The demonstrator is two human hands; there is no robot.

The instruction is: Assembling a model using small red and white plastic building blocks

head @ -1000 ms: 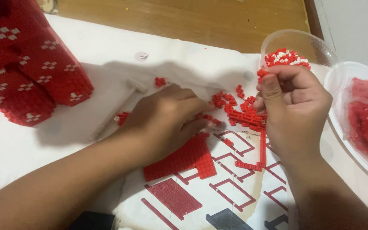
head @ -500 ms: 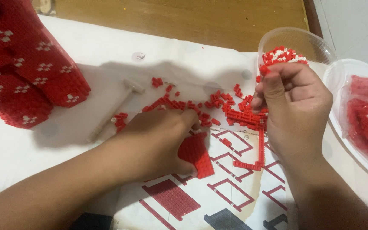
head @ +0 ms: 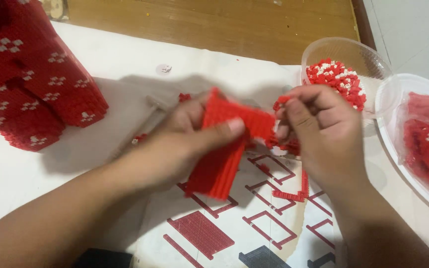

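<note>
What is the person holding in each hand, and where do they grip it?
The left hand holds a red brick panel near its upper edge, thumb across its face. The right hand pinches something small and red at its fingertips; what it is cannot be told.

A flat red block panel [head: 224, 149] — ribbed, tilted on edge — lifted above the printed sheet.

White cloth [head: 125, 54] covers the work surface; bare wooden tabletop [head: 214, 22] along the upper frame; pale tiled floor [head: 413, 30] upper right.
</note>
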